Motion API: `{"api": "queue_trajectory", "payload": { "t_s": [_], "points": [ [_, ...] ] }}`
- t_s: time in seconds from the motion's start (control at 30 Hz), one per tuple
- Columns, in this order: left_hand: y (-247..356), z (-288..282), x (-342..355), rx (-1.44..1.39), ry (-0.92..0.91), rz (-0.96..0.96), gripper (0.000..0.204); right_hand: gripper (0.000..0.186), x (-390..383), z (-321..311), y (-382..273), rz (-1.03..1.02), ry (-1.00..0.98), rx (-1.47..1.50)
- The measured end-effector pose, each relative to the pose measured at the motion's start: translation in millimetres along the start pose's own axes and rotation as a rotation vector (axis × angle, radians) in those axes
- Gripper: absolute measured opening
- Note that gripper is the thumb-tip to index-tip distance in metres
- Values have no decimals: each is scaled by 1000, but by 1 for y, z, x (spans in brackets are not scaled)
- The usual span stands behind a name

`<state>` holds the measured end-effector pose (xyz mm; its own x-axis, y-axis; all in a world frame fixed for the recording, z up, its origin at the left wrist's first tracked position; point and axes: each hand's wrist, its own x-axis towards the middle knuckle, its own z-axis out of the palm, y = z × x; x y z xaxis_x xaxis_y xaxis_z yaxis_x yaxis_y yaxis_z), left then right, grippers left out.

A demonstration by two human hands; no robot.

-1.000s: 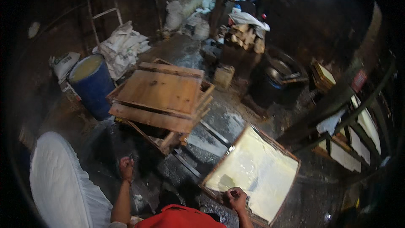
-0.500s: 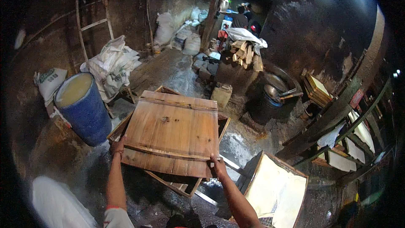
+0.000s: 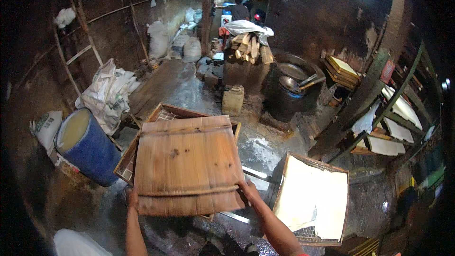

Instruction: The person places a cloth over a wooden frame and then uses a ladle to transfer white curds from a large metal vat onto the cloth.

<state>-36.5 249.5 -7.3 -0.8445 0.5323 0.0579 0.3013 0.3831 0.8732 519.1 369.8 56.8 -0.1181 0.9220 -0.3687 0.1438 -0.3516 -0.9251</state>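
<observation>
Wooden board: the planked wooden board [image 3: 187, 161] is in front of me, above a wooden frame [image 3: 167, 114]; I can't tell whether the two touch.
Hands on it: my left hand [image 3: 132, 199] is clamped on the near part of its left edge, my right hand [image 3: 247, 192] on the near part of its right edge, thumb on top; the hands are well apart, with the board between them.
Board's direction: its seams run away from me, its two raised battens cross from left to right; the near batten lies almost level with my grips.
Long axis: the outline looks nearly square, so I can't tell which side is longer.
Frame edges: it sits turned against the board, showing past the far and left edges and at the far right corner, slats inside.
Right side: a strip of wet floor [image 3: 265, 149] with a metal rail [image 3: 256, 173] separates the board from a tray [image 3: 345, 208] of cream sheets [image 3: 296, 196]; my right forearm passes close by the tray.
Left side: a blue barrel [image 3: 95, 154] stands just beside the frame's left corner, a narrow gap at most.
Far side: a jerrycan [image 3: 233, 100] stands past the far right corner; left of it, floor runs back toward pale sacks [image 3: 192, 50].
</observation>
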Motion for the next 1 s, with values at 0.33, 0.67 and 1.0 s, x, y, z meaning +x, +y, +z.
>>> {"api": "queue_trajectory", "payload": {
  "t_s": [0.33, 0.67, 1.0],
  "points": [
    [5, 37, -323, -43, -265, 71, 47, 63, -212, -256, 133, 243, 147, 192],
    [185, 192, -629, -357, -812, 12, 43, 30, -349, -504, 247, 126, 688, 348],
    [191, 299, -699, -102, -853, 283, 43, 26, -353, -602, 310, 135, 852, 493]
  ]
}}
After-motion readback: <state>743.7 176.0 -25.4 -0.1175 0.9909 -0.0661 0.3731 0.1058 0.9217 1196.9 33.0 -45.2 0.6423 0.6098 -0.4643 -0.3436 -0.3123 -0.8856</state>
